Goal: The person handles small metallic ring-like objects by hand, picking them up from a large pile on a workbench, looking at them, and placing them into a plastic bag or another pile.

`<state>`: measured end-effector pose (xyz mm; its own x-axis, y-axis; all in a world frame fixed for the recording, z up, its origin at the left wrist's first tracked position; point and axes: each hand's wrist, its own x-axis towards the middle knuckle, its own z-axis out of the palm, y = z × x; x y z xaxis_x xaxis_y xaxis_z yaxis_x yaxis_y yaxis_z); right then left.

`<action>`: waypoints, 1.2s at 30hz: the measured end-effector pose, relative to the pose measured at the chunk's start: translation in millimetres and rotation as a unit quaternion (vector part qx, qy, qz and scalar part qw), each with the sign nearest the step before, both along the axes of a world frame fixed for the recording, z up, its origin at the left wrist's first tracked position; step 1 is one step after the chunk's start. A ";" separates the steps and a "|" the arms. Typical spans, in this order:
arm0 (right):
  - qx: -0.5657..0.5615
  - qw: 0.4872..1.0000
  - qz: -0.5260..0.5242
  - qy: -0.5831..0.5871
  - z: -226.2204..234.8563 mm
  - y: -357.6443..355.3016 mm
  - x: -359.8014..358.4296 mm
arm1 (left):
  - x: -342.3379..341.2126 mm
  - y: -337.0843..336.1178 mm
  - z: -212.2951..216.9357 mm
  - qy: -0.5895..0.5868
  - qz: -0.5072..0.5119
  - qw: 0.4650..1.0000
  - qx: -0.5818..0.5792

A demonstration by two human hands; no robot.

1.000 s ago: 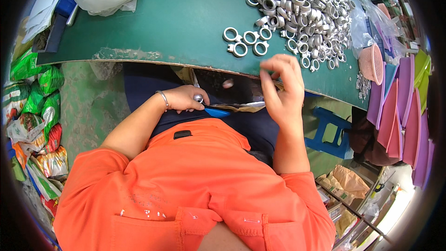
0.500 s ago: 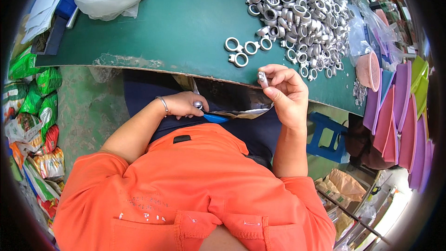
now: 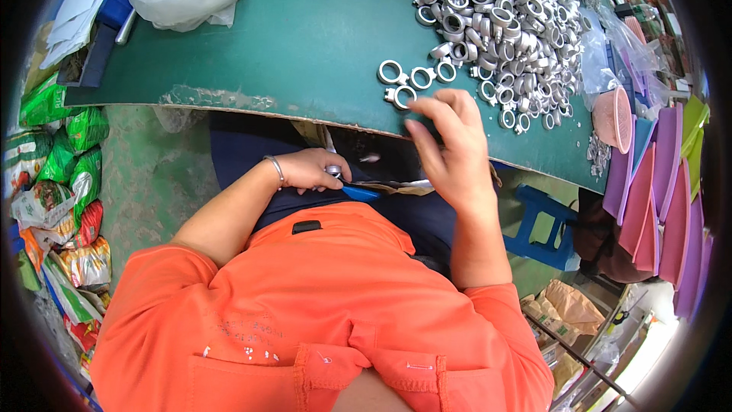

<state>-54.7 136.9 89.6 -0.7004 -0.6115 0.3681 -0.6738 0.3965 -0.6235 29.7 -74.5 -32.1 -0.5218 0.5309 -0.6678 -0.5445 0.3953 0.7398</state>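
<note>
My left hand point(image 3: 314, 170) is low over my lap, its fingers closed round a small silver metal ring point(image 3: 333, 172). Just beside those fingers lies a blue piece point(image 3: 360, 194) whose kind I cannot make out. Over the table's front edge my right hand point(image 3: 457, 149) is raised, thumb and fingers apart, holding nothing. Several silver ring clamps point(image 3: 391, 72) lie in a small group just beyond its fingertips. A blurred silvery piece point(image 3: 369, 158) shows in the dark opening below the table edge, between my hands.
A large heap of silver ring clamps point(image 3: 496, 23) covers the right of the green table point(image 3: 305, 46). A plastic bag point(image 3: 183, 0) of rings stands at the back left. To the right are a pink basket point(image 3: 612, 122), coloured bins point(image 3: 663, 198) and a blue stool point(image 3: 540, 229).
The silvery piece pinched in my right hand has been let go, and a blurred one now shows below the table edge. The right fingers have spread. My left hand keeps its hold.
</note>
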 end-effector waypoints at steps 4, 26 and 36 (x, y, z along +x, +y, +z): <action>0.002 0.999 -0.028 0.034 -12.6 -7.9 -6.6 | 0.8 1.5 -1.4 -0.002 0.002 1.000 0.002; -0.024 0.997 -0.070 -0.024 3.7 5.5 -5.1 | -2.4 -0.2 4.5 -0.007 0.002 1.000 0.012; -0.152 0.968 -0.043 -0.195 -5.6 3.0 -15.0 | -3.5 -2.6 4.0 -0.011 0.007 1.000 0.013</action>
<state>-69.7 140.0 84.0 -0.8655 -0.4500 0.2201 -0.3373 0.1986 -0.9202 26.2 -77.1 -28.0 -0.5145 0.5415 -0.6648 -0.5655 0.3686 0.7378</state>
